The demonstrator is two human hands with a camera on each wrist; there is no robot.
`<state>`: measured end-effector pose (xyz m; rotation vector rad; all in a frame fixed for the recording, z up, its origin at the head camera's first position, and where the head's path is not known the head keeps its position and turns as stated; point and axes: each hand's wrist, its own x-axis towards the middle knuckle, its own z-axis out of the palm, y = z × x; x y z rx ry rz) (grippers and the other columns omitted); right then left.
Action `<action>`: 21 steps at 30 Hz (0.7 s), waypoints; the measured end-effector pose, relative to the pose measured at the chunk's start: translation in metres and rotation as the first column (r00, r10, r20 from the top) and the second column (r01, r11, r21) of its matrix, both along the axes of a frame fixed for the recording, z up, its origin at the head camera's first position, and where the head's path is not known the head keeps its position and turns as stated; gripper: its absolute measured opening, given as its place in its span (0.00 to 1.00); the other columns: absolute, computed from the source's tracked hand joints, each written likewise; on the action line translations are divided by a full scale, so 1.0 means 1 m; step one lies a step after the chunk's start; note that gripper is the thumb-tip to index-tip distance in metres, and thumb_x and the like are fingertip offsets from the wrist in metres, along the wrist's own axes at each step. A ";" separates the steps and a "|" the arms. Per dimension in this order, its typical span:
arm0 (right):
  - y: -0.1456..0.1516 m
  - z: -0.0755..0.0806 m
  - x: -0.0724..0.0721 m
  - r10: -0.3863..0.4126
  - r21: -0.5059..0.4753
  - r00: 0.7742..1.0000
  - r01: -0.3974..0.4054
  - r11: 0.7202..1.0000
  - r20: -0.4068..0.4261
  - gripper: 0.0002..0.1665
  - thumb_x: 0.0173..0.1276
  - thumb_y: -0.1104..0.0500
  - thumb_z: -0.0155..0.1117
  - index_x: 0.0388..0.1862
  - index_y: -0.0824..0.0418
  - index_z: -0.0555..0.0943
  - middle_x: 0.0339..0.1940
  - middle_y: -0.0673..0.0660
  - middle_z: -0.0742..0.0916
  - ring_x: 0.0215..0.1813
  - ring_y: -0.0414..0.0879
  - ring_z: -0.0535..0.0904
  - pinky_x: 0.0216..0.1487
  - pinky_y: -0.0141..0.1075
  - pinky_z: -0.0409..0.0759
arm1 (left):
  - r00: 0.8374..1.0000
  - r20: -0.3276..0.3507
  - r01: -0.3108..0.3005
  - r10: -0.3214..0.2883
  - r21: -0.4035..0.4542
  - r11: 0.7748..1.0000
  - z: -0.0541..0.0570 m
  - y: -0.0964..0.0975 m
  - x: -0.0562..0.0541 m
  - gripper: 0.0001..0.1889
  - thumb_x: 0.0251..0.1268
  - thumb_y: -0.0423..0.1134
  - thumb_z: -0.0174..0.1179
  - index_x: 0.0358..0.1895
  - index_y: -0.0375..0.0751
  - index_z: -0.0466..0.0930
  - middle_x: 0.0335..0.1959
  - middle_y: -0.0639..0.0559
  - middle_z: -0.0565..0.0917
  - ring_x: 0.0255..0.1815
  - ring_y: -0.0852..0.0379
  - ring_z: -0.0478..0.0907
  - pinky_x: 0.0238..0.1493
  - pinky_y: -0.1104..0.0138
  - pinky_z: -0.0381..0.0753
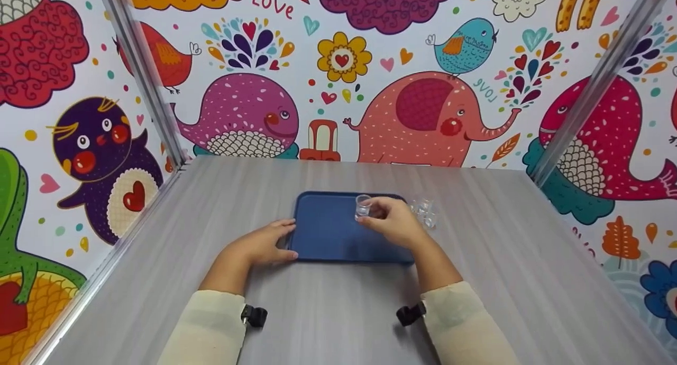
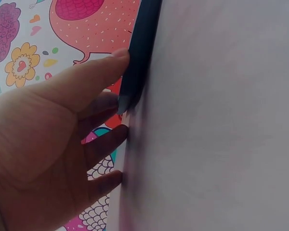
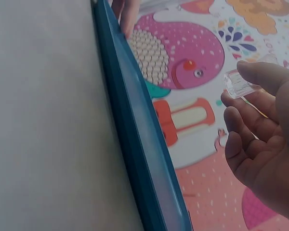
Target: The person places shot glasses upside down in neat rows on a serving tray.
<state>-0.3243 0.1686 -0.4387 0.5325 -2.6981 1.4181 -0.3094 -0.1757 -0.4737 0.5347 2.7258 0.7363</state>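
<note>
A blue rectangular tray (image 1: 328,230) lies on the table. My left hand (image 1: 260,244) is at its left side, fingers extended, with thumb and fingertips against the rim; the left wrist view shows the thumb (image 2: 94,77) at the tray's corner (image 2: 139,53). Between thumb and fingers, my right hand (image 1: 398,223) pinches a small clear cup (image 1: 363,207) upright over the tray's right half. Seen from the right wrist, that cup (image 3: 238,84) is held up above the tray rim (image 3: 135,115). Several more clear cups (image 1: 426,214) stand just right of the tray, partly behind the right hand.
The grey wood-grain table (image 1: 333,312) extends around the tray. Cartoon-printed walls (image 1: 328,100) enclose its back and sides, with metal posts (image 1: 145,74) at the rear corners. Black wrist cameras (image 1: 255,316) sit on both cream sleeves (image 1: 206,328).
</note>
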 end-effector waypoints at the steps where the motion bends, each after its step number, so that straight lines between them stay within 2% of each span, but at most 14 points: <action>1: -0.005 0.000 0.000 0.005 0.001 1.000 -0.005 1.000 0.006 0.16 0.67 0.50 0.80 0.52 0.49 0.91 0.35 0.51 0.88 0.37 0.45 0.81 0.35 0.32 0.80 | 1.000 -0.004 0.003 -0.003 0.001 1.000 0.000 0.000 0.000 0.43 0.71 0.51 0.72 0.83 0.39 0.64 0.88 0.47 0.62 0.88 0.40 0.58 0.87 0.43 0.59; 7: -0.030 -0.001 0.001 0.042 -0.005 0.998 -0.041 0.999 0.044 0.17 0.67 0.48 0.80 0.52 0.50 0.90 0.38 0.51 0.90 0.39 0.44 0.82 0.38 0.33 0.82 | 1.000 -0.007 0.004 -0.003 0.009 1.000 0.001 0.001 0.001 0.43 0.71 0.50 0.72 0.83 0.37 0.65 0.87 0.47 0.62 0.88 0.39 0.58 0.87 0.43 0.59; 14: -0.051 -0.003 0.001 0.073 -0.106 0.994 -0.064 0.992 0.080 0.16 0.68 0.49 0.79 0.51 0.51 0.89 0.43 0.51 0.93 0.44 0.44 0.88 0.48 0.35 0.89 | 1.000 -0.010 0.007 -0.007 0.004 1.000 0.002 0.001 0.000 0.43 0.71 0.49 0.72 0.82 0.36 0.65 0.87 0.46 0.62 0.88 0.39 0.57 0.88 0.44 0.59; 17: -0.056 -0.005 0.002 0.093 -0.143 0.993 -0.082 0.986 0.076 0.16 0.69 0.52 0.78 0.53 0.53 0.89 0.43 0.52 0.93 0.44 0.44 0.87 0.47 0.34 0.89 | 1.000 -0.013 0.009 -0.009 -0.007 1.000 0.002 0.001 -0.001 0.43 0.71 0.50 0.72 0.82 0.36 0.65 0.87 0.45 0.62 0.88 0.39 0.58 0.87 0.43 0.59; 21: -0.059 -0.008 0.002 0.112 -0.145 0.992 -0.101 0.984 0.066 0.17 0.69 0.53 0.78 0.54 0.55 0.89 0.41 0.53 0.91 0.42 0.44 0.84 0.43 0.33 0.86 | 1.000 -0.012 0.002 -0.002 -0.014 1.000 0.001 0.001 -0.002 0.43 0.70 0.51 0.72 0.82 0.37 0.65 0.87 0.46 0.62 0.88 0.40 0.58 0.87 0.43 0.60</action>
